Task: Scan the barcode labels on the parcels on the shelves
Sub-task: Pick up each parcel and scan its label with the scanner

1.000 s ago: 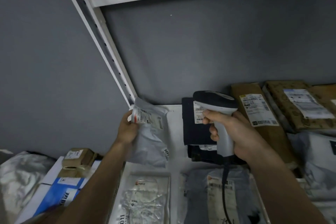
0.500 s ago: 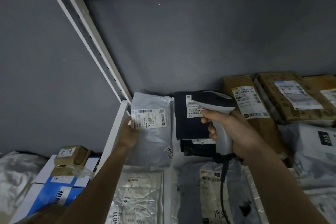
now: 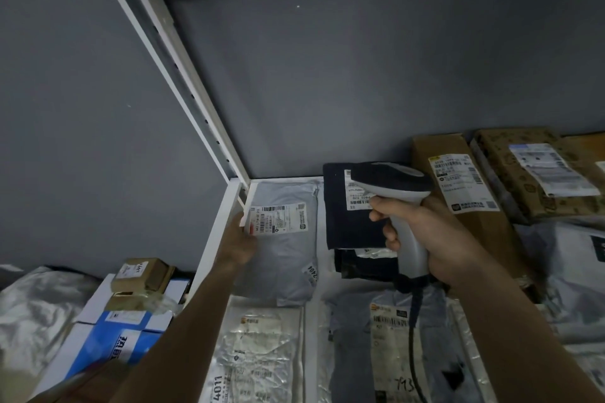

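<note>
**Handheld scanner held beside two labelled parcels at the rear left of a shelf**

The right hand is wrapped around the grip of a grey-and-black barcode scanner, index finger at the trigger; the scanner's head points left and overlaps the white label of a dark navy parcel; a black cable hangs from the grip's base. The left hand lies at the left edge of a grey poly mailer, touching it beside its barcode label; whether the fingers curl around the edge cannot be told. The grey mailer lies flat in the rear left corner of the white shelf, just beside the navy parcel; right of that stand a brown cardboard box with a printed label and a patterned brown parcel. Nearer the camera lie a clear crinkled bag and a grey bag bearing a label. Beyond the shelf's left edge sit a blue-and-white carton with a small brown box on top, and a silvery bag.
</note>
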